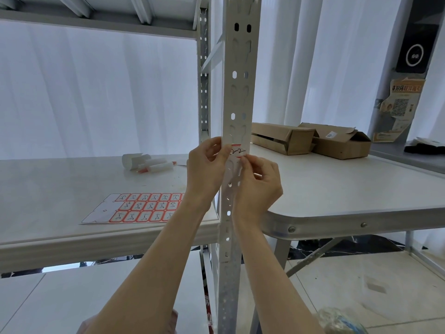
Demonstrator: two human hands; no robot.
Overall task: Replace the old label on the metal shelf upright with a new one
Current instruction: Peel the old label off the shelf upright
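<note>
The label (238,151) is white, with a red stripe along its top and bottom and a black handwritten scrawl across it that I can't read for sure. It sits across the face of the metal upright (237,92), a pale grey post punched with slots and oval holes, just above the level of the shelf board (60,189).

My left hand (204,165) grips the upright from its left edge, with the thumb laid over the label's left end. My right hand (260,182) pinches the label's lower right corner between thumb and fingertips.

Near the front edge of the shelf board lies a sheet of labels (142,208): three rows of red-bordered stickers, each with the same sort of black scrawl, and bare backing at its left end. Further back on the board is a small heap of rolled white paper (144,162) with red-tipped pieces.

On the folding table (337,189) to the right, two open cardboard boxes (284,138) sit side by side towards the far edge. One carries a small blue-and-white sticker, and their insides are too dark to tell. Beyond them a torn orange poster (397,109) shows a QR code and small print.
</note>
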